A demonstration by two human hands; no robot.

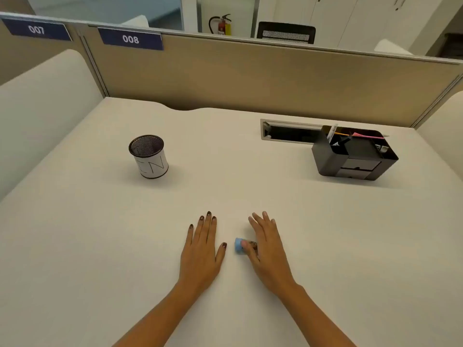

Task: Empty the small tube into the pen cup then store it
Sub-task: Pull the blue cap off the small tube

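Note:
A small clear tube with a blue cap [239, 245] lies on its side on the white desk [250, 159], mostly hidden under my right hand [266, 242]. The thumb of that hand rests on the tube by the cap, and the fingers stay spread above it without closing. My left hand [201, 249] lies flat on the desk, palm down, a short way left of the tube and not touching it. The pen cup [148, 156], black mesh with a white paper wrap, stands upright at the far left and looks empty.
A black desk organiser [354, 154] with pens, a pink sheet and small front drawers stands at the far right. Behind it is a cable slot [290, 131] set in the desk. A beige partition [250, 78] closes off the back.

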